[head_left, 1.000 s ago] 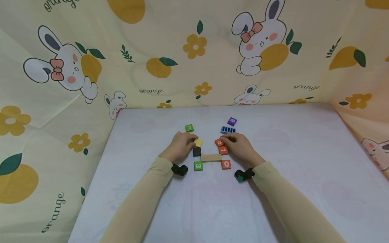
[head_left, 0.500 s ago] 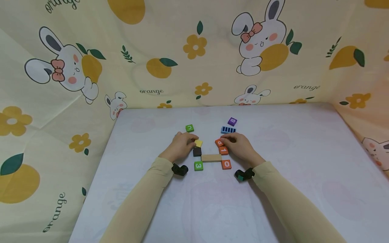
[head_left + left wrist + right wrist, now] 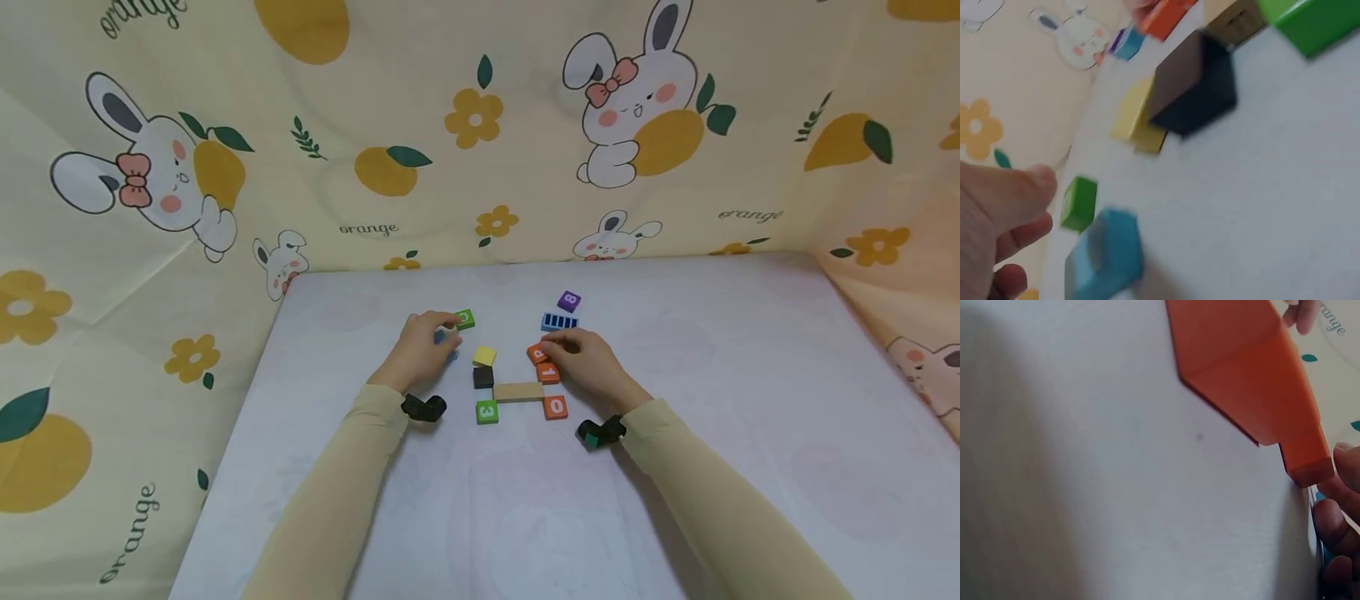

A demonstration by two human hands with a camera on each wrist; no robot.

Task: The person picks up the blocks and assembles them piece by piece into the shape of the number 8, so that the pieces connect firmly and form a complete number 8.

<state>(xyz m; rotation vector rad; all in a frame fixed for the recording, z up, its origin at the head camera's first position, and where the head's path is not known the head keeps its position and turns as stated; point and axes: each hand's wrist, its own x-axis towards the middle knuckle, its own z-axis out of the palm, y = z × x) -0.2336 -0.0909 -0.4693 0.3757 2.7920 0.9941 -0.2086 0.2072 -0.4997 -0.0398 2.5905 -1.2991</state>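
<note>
In the head view my left hand [image 3: 420, 346] is over a blue block [image 3: 1107, 253], its thumb and fingers apart. The left wrist view shows the thumb beside this block, not gripping it. Just beyond the fingertips lies a green block marked C [image 3: 466, 319]. My right hand [image 3: 585, 358] pinches an orange block with a white letter [image 3: 536, 353], partly covered by the fingertips. That block touches an orange block marked 1 [image 3: 548, 372]. A yellow block [image 3: 484, 357] leans diagonally against a black block [image 3: 483, 377].
A plain wooden bar [image 3: 517, 392] lies between the two columns, with a green 3 block [image 3: 487, 412] and an orange 0 block [image 3: 556, 407] below its ends. Behind the right hand are a blue striped block [image 3: 559, 322] and a purple block [image 3: 569, 301]. A printed cloth [image 3: 420, 108] stands behind the table.
My left hand has let go of the yellow block and moved left and back, over the blue block near the green C block. The right hand stays at the orange block.
</note>
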